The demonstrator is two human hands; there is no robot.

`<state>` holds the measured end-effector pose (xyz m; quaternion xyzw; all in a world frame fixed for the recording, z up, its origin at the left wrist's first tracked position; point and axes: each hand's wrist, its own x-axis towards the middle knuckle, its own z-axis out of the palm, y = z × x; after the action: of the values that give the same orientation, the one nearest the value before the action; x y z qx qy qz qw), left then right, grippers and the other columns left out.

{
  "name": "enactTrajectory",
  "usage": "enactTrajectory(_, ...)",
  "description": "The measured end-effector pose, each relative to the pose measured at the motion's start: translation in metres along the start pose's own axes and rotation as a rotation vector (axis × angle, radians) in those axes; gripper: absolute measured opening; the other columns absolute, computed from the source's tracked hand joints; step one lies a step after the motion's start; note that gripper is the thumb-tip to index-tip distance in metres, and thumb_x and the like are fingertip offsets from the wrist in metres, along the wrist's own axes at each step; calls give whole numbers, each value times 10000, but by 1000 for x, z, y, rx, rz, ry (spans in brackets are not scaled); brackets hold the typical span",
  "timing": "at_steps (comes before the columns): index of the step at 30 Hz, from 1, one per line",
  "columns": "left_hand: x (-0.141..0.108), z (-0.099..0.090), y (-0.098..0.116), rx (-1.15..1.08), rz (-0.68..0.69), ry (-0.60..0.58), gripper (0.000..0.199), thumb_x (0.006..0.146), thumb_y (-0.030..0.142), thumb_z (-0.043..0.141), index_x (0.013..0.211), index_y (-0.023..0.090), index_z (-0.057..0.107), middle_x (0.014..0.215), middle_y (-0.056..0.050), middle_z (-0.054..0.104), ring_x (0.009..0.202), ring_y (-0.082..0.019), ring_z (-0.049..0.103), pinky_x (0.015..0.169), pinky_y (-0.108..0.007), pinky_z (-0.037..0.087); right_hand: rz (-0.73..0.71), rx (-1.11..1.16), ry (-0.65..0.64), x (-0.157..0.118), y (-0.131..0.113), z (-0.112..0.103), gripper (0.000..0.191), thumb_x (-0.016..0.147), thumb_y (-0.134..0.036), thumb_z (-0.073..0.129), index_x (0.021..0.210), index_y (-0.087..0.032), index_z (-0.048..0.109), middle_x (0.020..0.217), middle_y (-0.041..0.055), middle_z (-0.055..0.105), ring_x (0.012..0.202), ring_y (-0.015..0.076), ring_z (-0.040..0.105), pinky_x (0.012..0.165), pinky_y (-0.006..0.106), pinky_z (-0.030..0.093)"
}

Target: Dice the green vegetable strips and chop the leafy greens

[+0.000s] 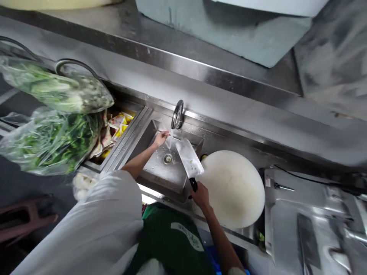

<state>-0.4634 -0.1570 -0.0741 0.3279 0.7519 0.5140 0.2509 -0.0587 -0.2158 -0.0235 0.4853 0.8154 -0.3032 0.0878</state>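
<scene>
A stream of water runs from the curved faucet (177, 114) into the steel sink (160, 172). Beside the stream is my left hand (161, 138), its fingers stretched toward the water and apart from the cleaver. My right hand (200, 194) is wrapped round the black handle of a wide cleaver (189, 157). The blade points up and left over the sink's right side, with small green bits stuck on it. To the right of the sink lies a round white cutting board (233, 187).
Bags of leafy greens (54, 137) lie at the left, near yellow packets (122, 122). A steel shelf (172, 57) bearing a pale box (229, 34) crosses above. Steel equipment (286, 217) stands at the right, a stool (31, 217) at lower left.
</scene>
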Motion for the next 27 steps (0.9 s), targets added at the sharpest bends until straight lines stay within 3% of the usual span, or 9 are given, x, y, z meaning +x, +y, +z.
enactTrajectory(3, -76, -58, -22, 23, -146, 56, 317, 834, 395, 614, 889, 101, 720, 995, -149, 761, 870, -186, 695, 809, -308, 566, -104, -70, -58, 63, -40, -5, 108, 860, -253, 565, 949, -219, 616, 979, 84, 734, 922, 244, 693, 749, 280, 421)
enactTrajectory(7, -208, -126, -56, 44, -333, 148, 427, 803, 537, 591, 876, 137, 719, 958, -140, 759, 883, -242, 717, 767, -342, 590, -201, -95, -85, 128, -81, -11, 175, 889, -261, 591, 1042, -187, 631, 1062, 117, 729, 976, 240, 677, 792, 274, 411)
enactTrajectory(10, -298, -153, -73, 36, -520, 276, 450, 799, 542, 548, 969, 160, 712, 1030, -121, 760, 934, -260, 729, 764, -352, 604, -245, -66, -101, 157, -104, -14, 202, 885, -262, 595, 1066, -187, 645, 1054, 120, 728, 973, 243, 671, 803, 281, 413)
enactTrajectory(13, -361, -159, -79, 69, -615, 346, 446, 786, 531, 523, 980, 172, 703, 1016, -114, 763, 942, -278, 738, 755, -363, 609, -294, 41, -81, 167, -120, -12, 162, 859, -270, 606, 988, -187, 660, 1003, 104, 727, 933, 230, 654, 807, 284, 430)
enactTrajectory(17, -399, -150, -76, 139, -621, 341, 394, 785, 478, 492, 971, 211, 714, 999, -96, 771, 942, -274, 748, 841, -381, 599, -353, 430, -86, 153, -128, -6, 233, 798, -332, 656, 992, -203, 661, 906, 35, 697, 840, 183, 613, 779, 277, 486)
enactTrajectory(19, -406, -144, -73, 156, -613, 312, 384, 786, 462, 489, 973, 218, 720, 1014, -96, 772, 957, -278, 746, 866, -386, 595, -348, 752, -225, 140, -123, -5, 336, 774, -382, 674, 1065, -216, 645, 871, 4, 671, 729, 155, 592, 697, 279, 515)
enactTrajectory(22, -411, -141, -69, 136, -626, 280, 398, 781, 454, 493, 983, 201, 723, 1016, -104, 769, 964, -284, 740, 836, -377, 602, -249, 1197, -533, 127, -110, -9, 421, 746, -400, 694, 1112, -203, 628, 842, -7, 642, 577, 112, 528, 533, 258, 488)
enactTrajectory(24, -414, -141, -69, 111, -628, 268, 407, 777, 449, 495, 984, 184, 723, 1034, -108, 764, 950, -279, 738, 800, -363, 607, -171, 1355, -683, 126, -100, -12, 429, 728, -362, 722, 1107, -182, 635, 827, -8, 628, 535, 83, 481, 452, 215, 419)
enactTrajectory(27, -417, -143, -70, 90, -611, 267, 414, 772, 448, 498, 975, 169, 727, 1013, -110, 763, 917, -268, 738, 765, -349, 608, -126, 1430, -779, 133, -91, -12, 386, 730, -317, 760, 1065, -165, 644, 763, -26, 590, 499, 48, 411, 393, 164, 297)
